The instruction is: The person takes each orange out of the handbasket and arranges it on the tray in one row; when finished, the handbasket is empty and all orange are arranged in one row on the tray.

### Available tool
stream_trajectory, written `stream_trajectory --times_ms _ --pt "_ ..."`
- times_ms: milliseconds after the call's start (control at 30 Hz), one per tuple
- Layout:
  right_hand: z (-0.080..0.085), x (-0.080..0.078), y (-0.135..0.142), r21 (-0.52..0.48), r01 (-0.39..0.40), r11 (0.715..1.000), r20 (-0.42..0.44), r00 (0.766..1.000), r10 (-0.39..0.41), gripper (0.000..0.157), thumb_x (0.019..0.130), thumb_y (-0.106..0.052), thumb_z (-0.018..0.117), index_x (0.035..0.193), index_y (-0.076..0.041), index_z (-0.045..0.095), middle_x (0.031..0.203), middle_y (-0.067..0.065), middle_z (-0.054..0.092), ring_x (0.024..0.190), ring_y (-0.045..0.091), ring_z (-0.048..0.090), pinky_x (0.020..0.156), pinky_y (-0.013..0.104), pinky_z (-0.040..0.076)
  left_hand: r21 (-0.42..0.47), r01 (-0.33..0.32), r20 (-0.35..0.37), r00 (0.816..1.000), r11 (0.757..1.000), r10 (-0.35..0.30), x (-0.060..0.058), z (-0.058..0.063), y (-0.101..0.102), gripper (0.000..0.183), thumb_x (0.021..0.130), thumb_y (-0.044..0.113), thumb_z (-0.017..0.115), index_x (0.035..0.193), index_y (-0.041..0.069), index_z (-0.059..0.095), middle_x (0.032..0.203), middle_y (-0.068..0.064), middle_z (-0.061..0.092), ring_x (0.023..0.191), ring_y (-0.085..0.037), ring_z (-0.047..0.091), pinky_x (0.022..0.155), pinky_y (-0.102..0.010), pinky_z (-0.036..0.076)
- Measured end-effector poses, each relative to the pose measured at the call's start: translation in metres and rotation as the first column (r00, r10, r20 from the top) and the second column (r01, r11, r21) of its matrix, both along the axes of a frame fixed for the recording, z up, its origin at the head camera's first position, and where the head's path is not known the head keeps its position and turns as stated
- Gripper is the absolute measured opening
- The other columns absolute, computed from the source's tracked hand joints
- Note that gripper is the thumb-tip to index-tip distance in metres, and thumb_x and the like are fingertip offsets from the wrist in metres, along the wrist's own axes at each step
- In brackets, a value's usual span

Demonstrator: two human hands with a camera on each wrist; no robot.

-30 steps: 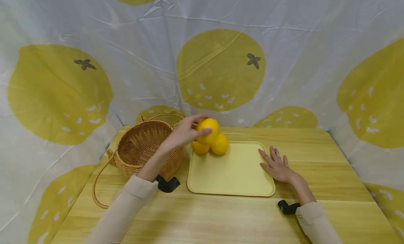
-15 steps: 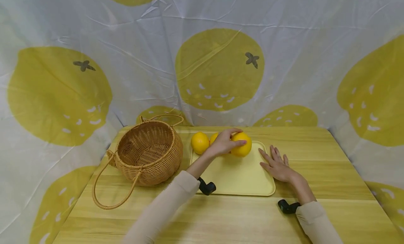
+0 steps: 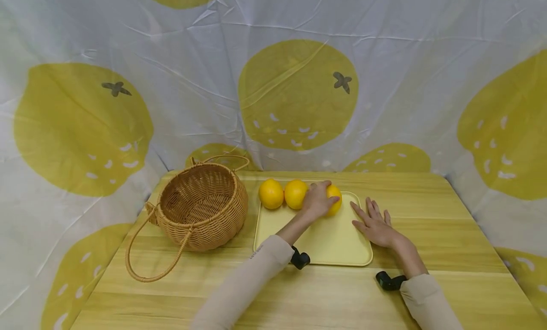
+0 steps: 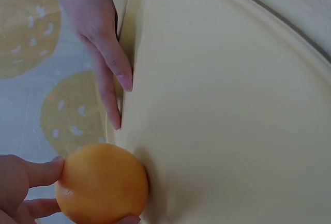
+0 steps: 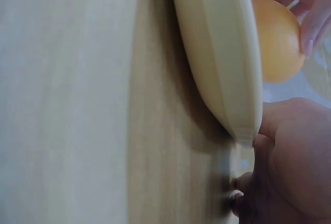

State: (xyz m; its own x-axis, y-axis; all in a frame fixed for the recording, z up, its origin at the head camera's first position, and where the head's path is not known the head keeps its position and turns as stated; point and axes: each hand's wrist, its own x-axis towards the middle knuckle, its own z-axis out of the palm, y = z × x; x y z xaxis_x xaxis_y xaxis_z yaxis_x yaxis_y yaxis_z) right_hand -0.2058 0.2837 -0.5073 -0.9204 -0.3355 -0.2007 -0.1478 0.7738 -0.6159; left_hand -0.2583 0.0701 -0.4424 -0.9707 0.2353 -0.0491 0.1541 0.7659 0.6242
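Note:
My left hand (image 3: 316, 200) grips an orange (image 3: 336, 193) at the right end of a row along the far side of the pale yellow tray (image 3: 331, 242). In the left wrist view, fingertips and thumb curve round this orange (image 4: 102, 185) close over the tray's surface. Two more oranges sit to its left: a middle orange (image 3: 295, 194), partly behind the hand, and a left orange (image 3: 271, 193). My right hand (image 3: 376, 225) lies with fingers extended at the tray's right edge; the right wrist view shows its thumb side against the tray rim (image 5: 253, 100).
A round wicker basket (image 3: 232, 221) stands left of the tray, its near handle folded down on the wooden table (image 3: 342, 297). A lemon-print cloth (image 3: 397, 97) hangs behind and at both sides.
My left hand has carried the orange rightward from above the other two and lowered it at the row's right end. The right hand has stayed in place.

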Motion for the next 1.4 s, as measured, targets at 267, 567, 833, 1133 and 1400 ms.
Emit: stream_trajectory --times_ms 267,567,833,1133,1400 --pt "0.001 0.001 0.000 -0.011 -0.001 1.000 0.003 1.000 0.001 0.065 0.113 -0.037 0.038 0.167 -0.010 0.014 0.166 0.034 -0.021 0.154 0.053 -0.023 0.113 0.075 -0.024 -0.041 -0.002 -0.111 0.994 0.999 -0.003 -0.002 -0.010 -0.003 0.044 0.105 0.027 0.061 0.147 0.017 0.060 0.142 -0.016 0.062 0.126 -0.032 0.061 0.104 -0.043 0.054" --pt "0.003 0.004 0.001 -0.021 -0.001 1.000 0.005 1.000 0.001 0.065 0.113 -0.036 0.039 0.166 -0.008 0.015 0.165 0.036 -0.021 0.153 0.055 -0.023 0.112 0.076 -0.024 -0.165 0.023 -0.197 0.979 0.986 -0.056 0.008 -0.020 0.002 0.057 0.100 0.031 0.069 0.153 0.016 0.052 0.151 -0.015 0.054 0.130 -0.033 0.057 0.095 -0.042 0.060" --pt "0.000 0.003 0.001 -0.031 0.005 1.000 0.002 1.000 -0.005 0.065 0.113 -0.038 0.038 0.167 -0.009 0.016 0.166 0.035 -0.021 0.153 0.055 -0.023 0.112 0.076 -0.025 -0.171 -0.042 -0.274 0.962 0.984 -0.007 0.017 -0.026 0.008 0.058 0.100 0.029 0.070 0.153 0.012 0.052 0.149 -0.016 0.053 0.129 -0.031 0.056 0.084 -0.041 0.063" --pt "0.000 0.002 0.000 -0.032 0.002 0.999 -0.003 1.000 -0.002 0.064 0.113 -0.037 0.039 0.167 -0.010 0.016 0.165 0.035 -0.021 0.153 0.055 -0.024 0.112 0.075 -0.025 -0.262 -0.113 -0.388 0.922 0.958 0.003 0.021 -0.034 0.011 0.061 0.100 0.033 0.069 0.152 0.007 0.051 0.141 -0.015 0.056 0.124 -0.026 0.056 0.074 -0.029 0.061" --pt "0.000 0.002 -0.001 -0.031 0.003 1.000 -0.002 1.000 -0.003 0.065 0.113 -0.037 0.039 0.167 -0.010 0.016 0.166 0.035 -0.021 0.153 0.054 -0.023 0.112 0.075 -0.025 -0.311 -0.130 -0.402 0.916 0.942 -0.007 0.020 -0.033 0.012 0.060 0.101 0.033 0.067 0.152 0.006 0.052 0.138 -0.016 0.058 0.121 -0.026 0.057 0.071 -0.027 0.061"
